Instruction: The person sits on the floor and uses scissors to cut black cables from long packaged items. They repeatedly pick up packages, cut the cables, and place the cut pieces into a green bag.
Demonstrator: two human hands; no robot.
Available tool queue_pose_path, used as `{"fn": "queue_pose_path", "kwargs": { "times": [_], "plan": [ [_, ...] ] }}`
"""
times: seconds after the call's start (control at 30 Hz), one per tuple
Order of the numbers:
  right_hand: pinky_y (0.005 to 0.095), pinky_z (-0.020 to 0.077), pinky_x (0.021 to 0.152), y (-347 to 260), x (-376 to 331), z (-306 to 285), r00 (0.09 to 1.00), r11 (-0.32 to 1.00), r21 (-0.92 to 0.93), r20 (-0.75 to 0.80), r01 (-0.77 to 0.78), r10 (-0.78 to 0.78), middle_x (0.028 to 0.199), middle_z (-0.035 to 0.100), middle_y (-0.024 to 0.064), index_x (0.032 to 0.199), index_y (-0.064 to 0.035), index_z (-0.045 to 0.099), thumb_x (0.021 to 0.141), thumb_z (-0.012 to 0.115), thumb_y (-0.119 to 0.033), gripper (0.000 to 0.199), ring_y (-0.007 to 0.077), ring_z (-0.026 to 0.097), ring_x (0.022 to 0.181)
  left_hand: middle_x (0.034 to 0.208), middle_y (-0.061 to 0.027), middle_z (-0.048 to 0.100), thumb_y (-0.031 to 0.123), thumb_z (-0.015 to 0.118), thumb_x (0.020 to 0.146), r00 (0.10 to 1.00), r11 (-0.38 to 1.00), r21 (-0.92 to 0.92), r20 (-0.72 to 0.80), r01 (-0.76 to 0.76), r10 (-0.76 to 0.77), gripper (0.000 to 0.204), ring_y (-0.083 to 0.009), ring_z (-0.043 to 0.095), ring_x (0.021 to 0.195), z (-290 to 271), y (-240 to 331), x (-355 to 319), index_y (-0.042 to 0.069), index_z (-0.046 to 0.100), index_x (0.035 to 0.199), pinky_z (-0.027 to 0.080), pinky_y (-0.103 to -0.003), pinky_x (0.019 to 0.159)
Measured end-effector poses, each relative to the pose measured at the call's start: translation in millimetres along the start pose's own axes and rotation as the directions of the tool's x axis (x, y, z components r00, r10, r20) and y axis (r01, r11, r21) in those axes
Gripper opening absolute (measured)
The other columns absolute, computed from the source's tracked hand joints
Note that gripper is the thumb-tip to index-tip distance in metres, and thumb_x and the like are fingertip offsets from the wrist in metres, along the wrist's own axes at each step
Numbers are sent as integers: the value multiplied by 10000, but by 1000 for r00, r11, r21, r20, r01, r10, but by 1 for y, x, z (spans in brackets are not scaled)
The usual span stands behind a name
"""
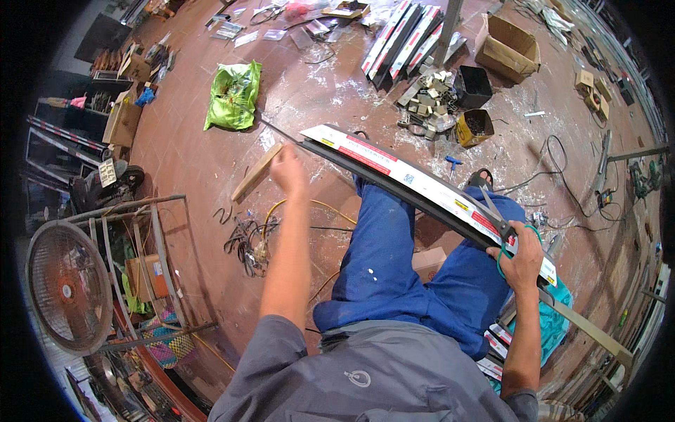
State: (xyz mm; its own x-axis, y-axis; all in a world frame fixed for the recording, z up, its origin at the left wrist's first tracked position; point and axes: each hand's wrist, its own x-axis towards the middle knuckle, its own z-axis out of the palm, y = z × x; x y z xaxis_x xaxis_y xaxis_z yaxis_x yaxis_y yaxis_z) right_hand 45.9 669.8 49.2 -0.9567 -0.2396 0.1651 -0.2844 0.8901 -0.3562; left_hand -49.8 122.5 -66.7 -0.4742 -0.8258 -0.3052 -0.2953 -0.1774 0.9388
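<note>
A long black profile with a white-and-red printed label strip (415, 179) lies slanting across my thighs. Near its right end, my right hand (522, 264) is closed round a pair of scissors (500, 219) with teal-edged handles, blades pointing up and left over the label. The same hand rests against the profile. At the far left end of the profile, a thin dark strip sticks out. My left hand (288, 172) is just below that, fingers curled together beside the upper end of a wooden stick (254, 176). Whether the fingers hold anything is hidden.
A green plastic bag (235, 95) lies on the tiled floor ahead. More labelled profiles (402, 39) lie farther off, near a cardboard box (508, 48) and a pile of small metal pieces (430, 102). A standing fan (68, 288) is at left; cables (249, 243) trail nearby.
</note>
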Motion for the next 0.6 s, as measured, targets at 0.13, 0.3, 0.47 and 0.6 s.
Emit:
{"fn": "queue_pose_path", "kwargs": {
  "times": [0.13,0.3,0.47,0.6],
  "plan": [
    [480,521,931,9,-1,1,1000,1000,9,-5,-23,23,1166,706,163,1259,-53,649,673,927,-450,761,381,668,1060,911,-1,700,354,691,1007,855,857,-225,367,463,-366,238,-133,608,752,6,-4,40,117,713,996,464,-364,695],
    [498,509,1027,7,14,8,999,994,105,-10,40,-39,1224,718,169,1255,-83,675,691,937,-461,727,379,668,1169,1038,-26,733,268,660,1019,779,927,-198,612,320,-139,196,-159,675,981,-55,-29,143,98,707,1102,512,-394,764],
    [465,525,946,23,0,0,1000,999,43,-29,4,-3,1033,669,107,1247,-139,656,728,882,-497,670,329,677,1050,1027,-44,719,227,618,1052,761,922,-87,597,376,-254,194,-156,660,887,-44,-24,156,70,688,1142,553,-300,696],
    [454,524,921,30,-21,-1,994,995,47,-58,-86,88,999,656,85,1228,-160,665,707,877,-517,666,312,683,1017,849,13,688,212,674,1022,853,934,-50,426,354,-301,89,-102,606,703,13,-28,132,129,703,1006,457,-243,563]
  ]
}}
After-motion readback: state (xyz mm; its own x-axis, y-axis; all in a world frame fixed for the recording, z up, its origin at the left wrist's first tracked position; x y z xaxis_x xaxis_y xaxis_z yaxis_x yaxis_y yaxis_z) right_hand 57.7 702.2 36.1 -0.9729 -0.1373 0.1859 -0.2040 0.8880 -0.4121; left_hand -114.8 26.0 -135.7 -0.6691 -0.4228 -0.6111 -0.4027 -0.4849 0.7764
